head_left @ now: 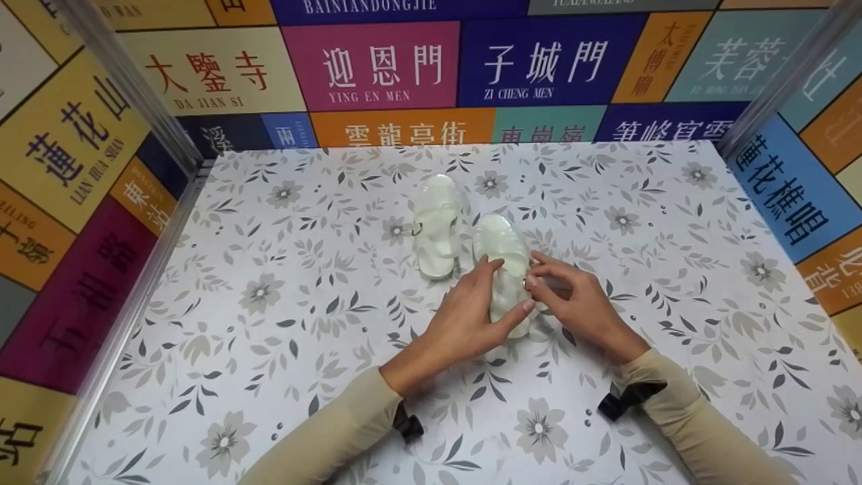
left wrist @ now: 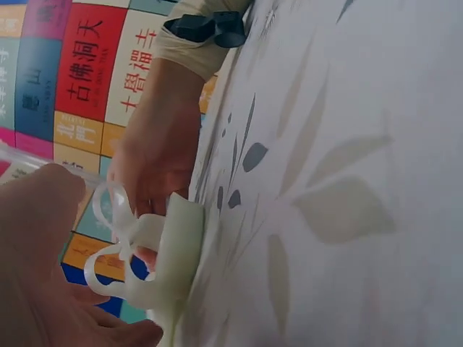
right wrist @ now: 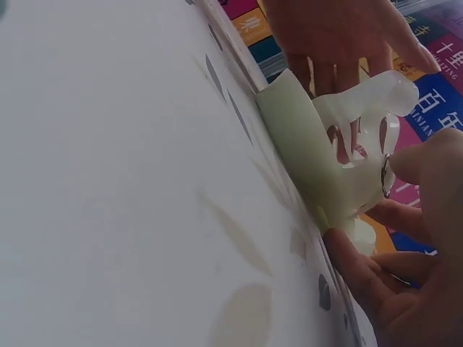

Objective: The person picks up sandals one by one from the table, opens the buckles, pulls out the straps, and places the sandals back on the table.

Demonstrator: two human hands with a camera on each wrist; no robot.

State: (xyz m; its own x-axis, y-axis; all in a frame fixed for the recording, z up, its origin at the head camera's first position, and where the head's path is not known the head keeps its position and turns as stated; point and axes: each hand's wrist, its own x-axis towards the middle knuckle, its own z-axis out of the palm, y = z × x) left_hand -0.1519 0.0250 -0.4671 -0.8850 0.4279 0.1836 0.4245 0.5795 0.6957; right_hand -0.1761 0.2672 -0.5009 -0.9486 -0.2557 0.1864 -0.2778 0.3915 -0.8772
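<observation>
Two pale green, glossy sandals lie on the table. The farther sandal [head_left: 438, 232] shows a metal buckle on its left side. The nearer sandal [head_left: 500, 236] is partly hidden under both hands; its cut-out upper and thick sole [right wrist: 300, 134] show in the right wrist view. My left hand [head_left: 465, 313] reaches over its left side, fingers fairly straight and thumb stretched across. On its right side my right hand [head_left: 579, 300] pinches at the strap by the small metal buckle [right wrist: 385, 176]. Other right fingers touch near the sole.
The table [head_left: 303, 377] has a white covering with grey flowers and leaves. Upright panels [head_left: 377, 64] with coloured blocks of lettering stand at the back and both sides. Each wrist carries a black camera [head_left: 630, 399].
</observation>
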